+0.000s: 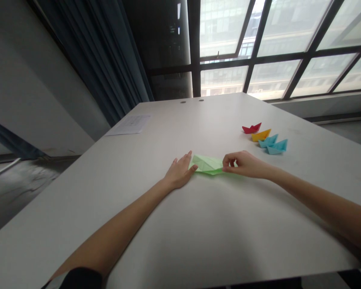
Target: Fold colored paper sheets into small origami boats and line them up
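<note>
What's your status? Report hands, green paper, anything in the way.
Left hand flat at left end of green paper; right hand curled at its right part, grip unclear. Paper creased, folded. Four paper boats beyond right hand, apart from paper.

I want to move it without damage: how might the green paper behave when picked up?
The green paper is probably light, since it looks thin. It may flex along the creases visible on its top. Rolling seems unlikely, as it lies low on the table.

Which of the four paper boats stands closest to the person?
The blue boat at the row's near, right end; the other blue boat, the yellow boat and the red boat stand farther back.
</note>
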`<state>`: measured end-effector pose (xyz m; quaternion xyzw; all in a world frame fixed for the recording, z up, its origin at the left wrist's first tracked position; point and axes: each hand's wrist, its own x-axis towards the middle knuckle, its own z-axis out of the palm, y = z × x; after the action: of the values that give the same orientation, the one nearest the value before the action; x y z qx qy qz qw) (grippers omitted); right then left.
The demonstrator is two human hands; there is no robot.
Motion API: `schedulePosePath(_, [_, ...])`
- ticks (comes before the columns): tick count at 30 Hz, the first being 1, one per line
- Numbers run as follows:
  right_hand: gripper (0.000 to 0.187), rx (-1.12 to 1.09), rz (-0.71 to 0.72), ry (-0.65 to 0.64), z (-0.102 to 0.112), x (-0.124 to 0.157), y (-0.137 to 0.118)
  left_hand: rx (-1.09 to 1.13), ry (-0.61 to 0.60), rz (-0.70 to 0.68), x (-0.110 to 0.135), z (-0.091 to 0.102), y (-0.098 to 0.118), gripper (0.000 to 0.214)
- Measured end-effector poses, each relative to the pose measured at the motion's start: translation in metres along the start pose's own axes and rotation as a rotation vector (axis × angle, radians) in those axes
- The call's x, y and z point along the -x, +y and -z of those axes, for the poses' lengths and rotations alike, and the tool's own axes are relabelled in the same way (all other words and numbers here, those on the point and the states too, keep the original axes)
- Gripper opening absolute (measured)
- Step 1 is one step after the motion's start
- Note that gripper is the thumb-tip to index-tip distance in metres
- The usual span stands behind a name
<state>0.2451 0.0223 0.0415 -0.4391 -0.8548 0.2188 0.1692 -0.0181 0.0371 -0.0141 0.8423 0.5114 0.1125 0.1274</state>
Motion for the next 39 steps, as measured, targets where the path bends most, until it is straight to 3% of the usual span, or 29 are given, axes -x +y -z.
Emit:
schedulePosePath(7, [0.029, -0.719, -0.295, 0.001, -0.002, -0.005, 0.010, 0.170, 0.092, 0.037, -0.003, -0.004, -0.004, 0.071])
schedulePosePath(11, [0.025, -0.937, -0.397, 0.149, 0.000, -0.007, 0.014, 0.143, 0.105, 0.052, -0.005, -0.005, -0.004, 0.073])
schedulePosePath(13, [0.021, -0.955, -0.426, 0.233, -0.001, -0.010, 0.022, 0.088, 0.101, 0.052, -0.005, -0.006, -0.005, 0.084])
schedulePosePath(17, [0.025, -0.912, -0.513, 0.279, -0.007, -0.014, 0.046, -0.036, 0.129, 0.088, -0.006, -0.010, -0.008, 0.104])
schedulePosePath(20, [0.037, -0.743, -0.551, 0.238, -0.008, -0.014, 0.059, -0.087, 0.197, 0.129, -0.008, -0.012, -0.011, 0.098])
schedulePosePath(23, [0.040, -0.611, -0.571, 0.168, -0.008, -0.013, 0.063, -0.098, 0.172, 0.106, -0.008, -0.011, -0.011, 0.082])
schedulePosePath(29, [0.045, -0.709, -0.488, 0.031, -0.011, -0.012, 0.064, -0.109, 0.062, 0.041, -0.007, -0.007, -0.008, 0.073])
schedulePosePath(31, [0.039, -0.767, -0.448, 0.003, -0.013, -0.012, 0.064, -0.087, 0.085, 0.056, -0.007, -0.008, -0.008, 0.078])
schedulePosePath(34, [0.033, -0.813, -0.411, 0.078, -0.015, -0.012, 0.066, 0.004, 0.174, 0.118, -0.009, -0.009, -0.009, 0.088])
schedulePosePath(39, [0.028, -0.937, -0.381, 0.180, -0.019, -0.012, 0.071, 0.327, 0.286, 0.237, -0.015, -0.012, -0.014, 0.090])
